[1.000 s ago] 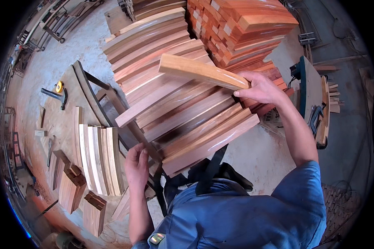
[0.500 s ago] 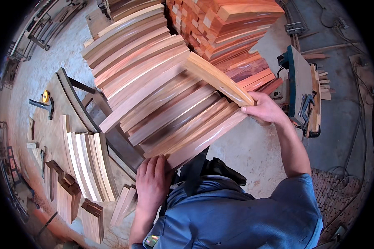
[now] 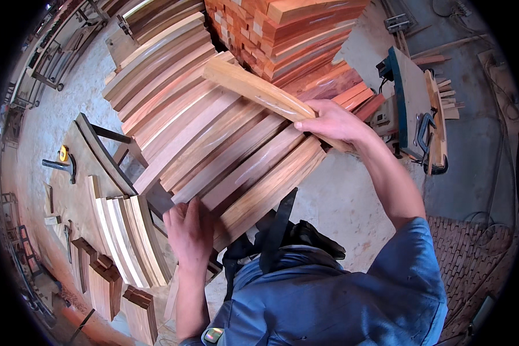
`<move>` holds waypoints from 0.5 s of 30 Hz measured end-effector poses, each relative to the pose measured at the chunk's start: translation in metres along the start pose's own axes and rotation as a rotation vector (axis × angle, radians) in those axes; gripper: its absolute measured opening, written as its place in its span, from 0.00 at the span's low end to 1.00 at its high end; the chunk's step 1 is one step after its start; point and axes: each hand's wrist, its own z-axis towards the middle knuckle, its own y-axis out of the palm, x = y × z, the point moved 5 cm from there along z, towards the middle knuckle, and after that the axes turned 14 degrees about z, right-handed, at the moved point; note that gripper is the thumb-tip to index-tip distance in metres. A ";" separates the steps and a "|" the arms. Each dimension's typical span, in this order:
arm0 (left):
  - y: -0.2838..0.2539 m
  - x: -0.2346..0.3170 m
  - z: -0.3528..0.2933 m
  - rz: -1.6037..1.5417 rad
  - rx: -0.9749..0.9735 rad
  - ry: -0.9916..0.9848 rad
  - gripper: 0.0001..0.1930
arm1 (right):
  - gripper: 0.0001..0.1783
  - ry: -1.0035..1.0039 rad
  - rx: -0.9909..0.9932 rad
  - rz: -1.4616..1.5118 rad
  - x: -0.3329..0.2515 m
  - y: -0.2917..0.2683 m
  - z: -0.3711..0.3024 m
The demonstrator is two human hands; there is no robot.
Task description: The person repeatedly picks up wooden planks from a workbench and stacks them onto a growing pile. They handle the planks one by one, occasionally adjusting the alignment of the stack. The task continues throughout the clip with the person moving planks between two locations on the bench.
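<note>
My right hand [image 3: 335, 122] is closed around the near end of a yellowish curved wooden piece [image 3: 254, 92], which slants over the right side of a stack of curved boards. My left hand [image 3: 188, 233] has its fingers curled at the left end of a pinkish-brown curved board [image 3: 252, 168] on the stack's near side; its fingertips are partly hidden. My right hand is also close to that board's right end. A tan board [image 3: 274, 193] lies nearest to my body, with a dark gap beyond it.
Reddish wood is piled high [image 3: 311, 40] at the back. On the left, a table [image 3: 89, 167] bears a hammer [image 3: 69, 165], a yellow tape measure [image 3: 63, 153] and upright pale curved pieces [image 3: 121, 230]. At right stands a teal-edged machine [image 3: 406, 98] with a clamp [image 3: 425, 130].
The pinkish-brown board has shifted away from my body, leaving the tan board nearest. My left hand has moved left and slightly farther out; the right has moved left with the yellowish piece.
</note>
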 end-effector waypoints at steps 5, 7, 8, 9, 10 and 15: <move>0.018 -0.015 0.001 0.070 0.080 -0.185 0.18 | 0.26 -0.014 -0.042 -0.014 0.006 0.002 0.009; 0.024 -0.023 -0.005 0.024 0.106 -0.305 0.20 | 0.26 0.034 -0.049 0.003 0.013 -0.001 0.000; 0.026 -0.029 -0.010 -0.034 0.058 -0.404 0.21 | 0.26 0.101 -0.058 0.021 0.020 -0.003 -0.004; 0.029 -0.033 -0.016 -0.095 0.010 -0.495 0.21 | 0.26 0.169 -0.057 0.039 0.027 -0.007 -0.011; 0.031 -0.038 -0.022 -0.154 -0.036 -0.589 0.22 | 0.26 0.185 -0.062 0.108 0.034 -0.008 -0.016; 0.059 -0.039 -0.061 -0.905 -0.503 -0.811 0.22 | 0.28 0.252 -0.087 0.294 0.053 -0.003 -0.024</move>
